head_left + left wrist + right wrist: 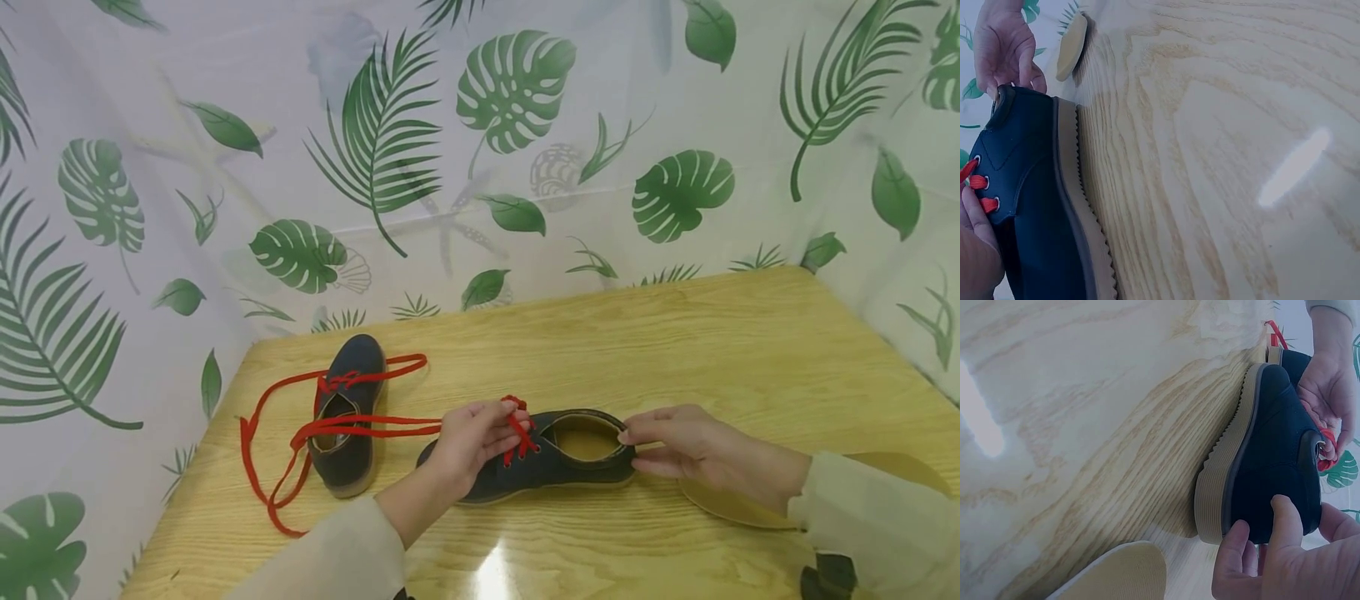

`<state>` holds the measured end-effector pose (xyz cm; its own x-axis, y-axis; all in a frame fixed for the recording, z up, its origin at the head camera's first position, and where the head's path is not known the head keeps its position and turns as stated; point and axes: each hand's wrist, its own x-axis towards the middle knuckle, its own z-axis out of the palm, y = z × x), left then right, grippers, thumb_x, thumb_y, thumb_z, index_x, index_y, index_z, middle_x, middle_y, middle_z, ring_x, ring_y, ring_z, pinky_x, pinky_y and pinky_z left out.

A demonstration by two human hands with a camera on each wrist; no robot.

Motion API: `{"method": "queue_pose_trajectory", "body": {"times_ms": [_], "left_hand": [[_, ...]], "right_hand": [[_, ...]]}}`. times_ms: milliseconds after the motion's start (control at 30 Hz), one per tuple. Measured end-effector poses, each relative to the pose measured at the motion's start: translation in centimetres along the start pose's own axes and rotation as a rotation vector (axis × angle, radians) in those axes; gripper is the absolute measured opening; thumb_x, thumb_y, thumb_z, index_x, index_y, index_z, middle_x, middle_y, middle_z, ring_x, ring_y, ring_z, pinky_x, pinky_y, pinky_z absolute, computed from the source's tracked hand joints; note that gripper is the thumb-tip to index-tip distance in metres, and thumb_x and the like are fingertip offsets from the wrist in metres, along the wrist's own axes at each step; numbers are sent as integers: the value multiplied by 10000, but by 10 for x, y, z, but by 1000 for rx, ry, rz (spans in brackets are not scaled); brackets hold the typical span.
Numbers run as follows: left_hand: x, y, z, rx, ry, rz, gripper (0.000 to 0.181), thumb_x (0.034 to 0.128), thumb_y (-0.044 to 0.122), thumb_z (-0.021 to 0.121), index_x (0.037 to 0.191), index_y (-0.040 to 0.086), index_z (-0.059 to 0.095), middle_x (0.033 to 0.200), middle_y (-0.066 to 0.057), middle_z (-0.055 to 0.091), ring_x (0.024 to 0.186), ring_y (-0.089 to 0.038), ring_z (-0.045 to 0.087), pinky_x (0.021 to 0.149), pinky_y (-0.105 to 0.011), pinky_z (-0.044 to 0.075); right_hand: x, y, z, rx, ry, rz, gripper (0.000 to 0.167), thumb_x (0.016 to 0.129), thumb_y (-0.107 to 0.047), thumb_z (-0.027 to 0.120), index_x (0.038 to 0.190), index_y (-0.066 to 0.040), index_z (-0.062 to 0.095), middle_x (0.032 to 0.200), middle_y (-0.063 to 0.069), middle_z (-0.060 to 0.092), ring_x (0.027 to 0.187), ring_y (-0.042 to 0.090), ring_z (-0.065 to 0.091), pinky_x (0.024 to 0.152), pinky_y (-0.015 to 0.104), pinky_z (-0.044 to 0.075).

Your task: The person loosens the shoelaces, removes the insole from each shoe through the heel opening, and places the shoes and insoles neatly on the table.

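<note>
A dark navy shoe point(558, 472) lies sole-down on the table, its toe pointing left. My left hand point(467, 443) is over its front, with thumb and fingers pinching the red shoelace point(522, 446) at the eyelets. At the heel, my right hand point(690, 448) grips the back of the collar, thumb at the rim and fingers outside. The right wrist view shows those fingers against the shoe's heel point(1263, 506). A second navy shoe point(351, 467) stands to the left, toe away from me, with long red laces point(258, 417) looped around and across it.
A tan insole point(716, 502) lies on the wooden table point(675, 350) under my right forearm. Leaf-printed cloth point(525, 183) hangs behind the table and along its sides. A dark object point(828, 575) shows beneath my right sleeve.
</note>
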<state>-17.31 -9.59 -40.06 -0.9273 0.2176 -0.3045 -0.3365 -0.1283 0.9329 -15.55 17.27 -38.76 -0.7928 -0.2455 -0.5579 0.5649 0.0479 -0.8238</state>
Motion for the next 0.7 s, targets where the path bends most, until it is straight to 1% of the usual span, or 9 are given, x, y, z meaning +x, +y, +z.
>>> {"method": "queue_pose_trajectory", "body": {"times_ms": [67, 167, 300, 367, 500, 567, 633, 700], "left_hand": [[0, 1, 3, -7, 5, 5, 269, 906, 169, 632, 1071, -42, 658, 890, -47, 721, 824, -128, 692, 823, -293, 552], [1, 3, 7, -16, 17, -15, 280, 869, 176, 693, 1058, -28, 667, 869, -37, 719, 796, -115, 692, 807, -276, 555], [3, 3, 11, -71, 38, -28, 233, 874, 136, 679, 1045, -22, 662, 846, -20, 715, 780, -97, 686, 804, -262, 552], [3, 1, 11, -134, 47, -23, 204, 896, 119, 646, 1047, -19, 650, 863, -16, 711, 802, -93, 682, 815, -252, 543], [1, -5, 9, -298, 54, -1, 157, 929, 112, 597, 1055, 20, 612, 929, -10, 697, 871, -95, 669, 859, -241, 520], [0, -8, 9, -379, 60, 7, 155, 932, 107, 591, 1068, 32, 592, 944, -10, 694, 884, -97, 666, 872, -240, 514], [-1, -11, 8, -440, 66, 11, 152, 931, 95, 590, 1072, 37, 582, 938, -8, 696, 877, -97, 667, 879, -241, 513], [-2, -11, 8, -460, 62, 13, 150, 935, 84, 581, 1075, 31, 582, 926, -6, 698, 874, -98, 669, 877, -241, 514]], "right_hand": [[0, 0, 0, 4, 1, 0, 640, 876, -47, 642, 1381, 155, 305, 1091, 84, 544, 819, 122, 653, 776, 267, 562], [1, 1, -1, 1, 3, -2, 640, 875, -43, 643, 1380, 157, 305, 1115, 96, 537, 817, 121, 654, 776, 268, 562], [1, 2, -1, -2, 6, -2, 646, 872, -42, 647, 1382, 157, 304, 1154, 126, 532, 822, 121, 654, 781, 272, 561], [1, 2, -1, 3, 7, -2, 651, 869, -39, 650, 1383, 156, 302, 1130, 116, 544, 818, 119, 653, 779, 271, 561], [1, 3, 0, 15, 9, -1, 651, 867, -33, 646, 1382, 159, 298, 1044, 69, 564, 794, 116, 655, 765, 265, 564], [1, 2, 0, 13, 11, -2, 649, 866, -30, 643, 1382, 162, 298, 1080, 94, 555, 797, 117, 657, 767, 266, 564], [1, 2, 0, 6, 13, -3, 651, 866, -29, 639, 1383, 165, 294, 1167, 154, 529, 813, 121, 656, 777, 271, 562], [2, 1, 0, 1, 15, -3, 654, 865, -28, 637, 1385, 164, 290, 1255, 215, 480, 831, 126, 655, 792, 278, 559]]}}
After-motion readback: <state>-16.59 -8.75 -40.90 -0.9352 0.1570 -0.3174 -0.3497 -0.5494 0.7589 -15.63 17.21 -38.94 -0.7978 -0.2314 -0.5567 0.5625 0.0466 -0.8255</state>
